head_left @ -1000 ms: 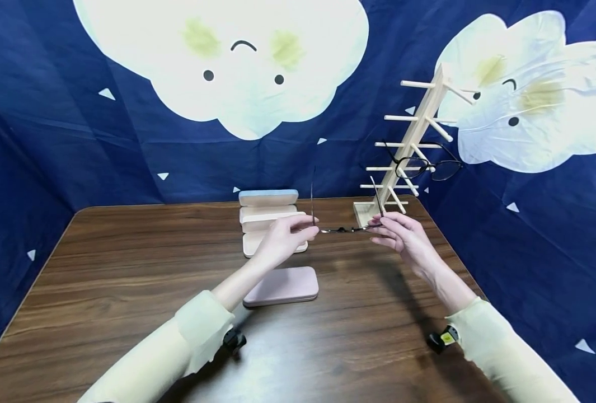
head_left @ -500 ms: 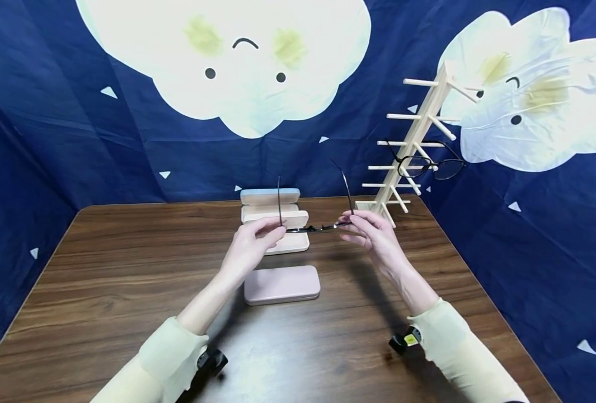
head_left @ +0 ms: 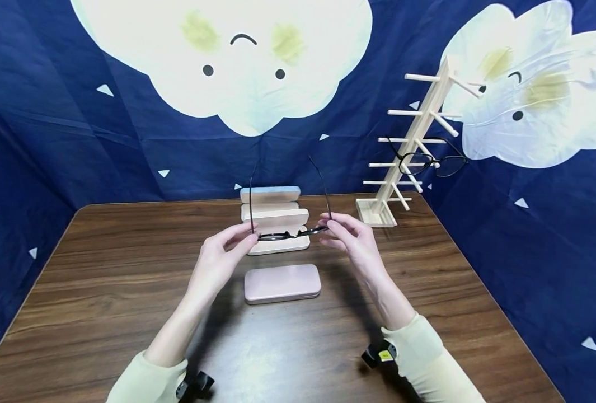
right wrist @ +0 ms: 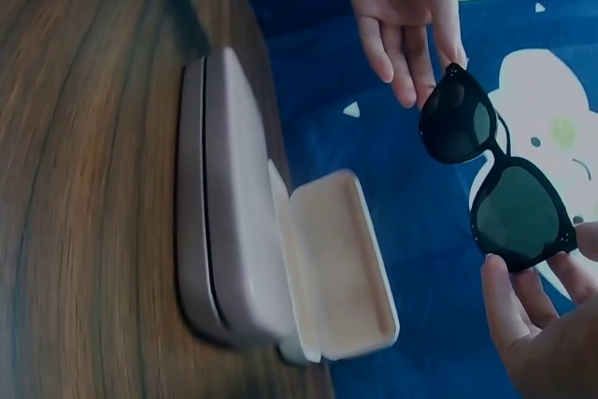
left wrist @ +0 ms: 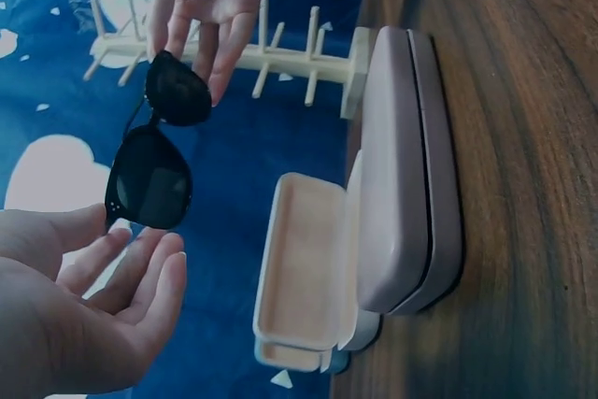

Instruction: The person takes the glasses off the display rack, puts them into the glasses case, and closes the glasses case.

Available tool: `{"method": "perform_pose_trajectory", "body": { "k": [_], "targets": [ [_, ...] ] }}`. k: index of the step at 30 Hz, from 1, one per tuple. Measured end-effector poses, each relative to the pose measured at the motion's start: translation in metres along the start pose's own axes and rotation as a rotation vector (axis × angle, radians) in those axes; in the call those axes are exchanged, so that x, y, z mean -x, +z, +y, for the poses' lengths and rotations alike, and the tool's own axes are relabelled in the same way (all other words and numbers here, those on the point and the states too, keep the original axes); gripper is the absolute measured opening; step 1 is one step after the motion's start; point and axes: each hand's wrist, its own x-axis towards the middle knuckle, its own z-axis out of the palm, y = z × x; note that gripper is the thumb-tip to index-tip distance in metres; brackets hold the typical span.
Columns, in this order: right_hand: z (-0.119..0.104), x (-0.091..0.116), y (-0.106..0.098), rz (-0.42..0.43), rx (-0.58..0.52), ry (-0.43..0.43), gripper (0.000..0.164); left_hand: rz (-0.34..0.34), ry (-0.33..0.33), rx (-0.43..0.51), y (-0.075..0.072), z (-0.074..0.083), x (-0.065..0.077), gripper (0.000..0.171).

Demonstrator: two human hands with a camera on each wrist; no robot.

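Black sunglasses [head_left: 275,237] with dark lenses are held level between both hands, temples unfolded and pointing away from me. My left hand [head_left: 219,257] pinches the left end of the frame near the hinge. At the opposite end, my right hand [head_left: 355,243] pinches the other hinge corner. Both lenses [left wrist: 149,179] show plainly in the left wrist view, held above the table. Behind and below the sunglasses lies an open case with a cream lining [head_left: 282,244], partly hidden by them. Nearer to me sits a closed pink glasses case [head_left: 282,284].
Behind the cream-lined case stands another open case with a light blue lid edge [head_left: 270,191]. A wooden pegged rack [head_left: 413,137] stands at the back right, bearing dark-rimmed eyeglasses [head_left: 451,158]. Blue cloth with cloud prints hangs behind the wooden table [head_left: 126,268].
Both hands have carried the sunglasses leftward, from beside the rack to in front of the open cases. The base of the rack now shows uncovered.
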Motion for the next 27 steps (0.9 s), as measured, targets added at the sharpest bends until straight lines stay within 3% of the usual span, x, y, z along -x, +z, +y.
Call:
{"method": "perform_pose_trajectory", "body": {
  "k": [10, 16, 27],
  "targets": [
    [0.001, 0.010, 0.018, 0.029, 0.002, -0.056, 0.032, 0.127, 0.031, -0.016, -0.006, 0.001, 0.015, 0.036],
    [0.006, 0.013, 0.022, 0.037, -0.010, -0.045, 0.032, 0.163, 0.000, 0.004, -0.007, 0.000, 0.021, 0.036],
    [0.014, 0.021, 0.026, 0.063, -0.057, -0.014, 0.033, 0.222, 0.006, 0.018, -0.004, -0.002, 0.030, 0.034]
  ]
}}
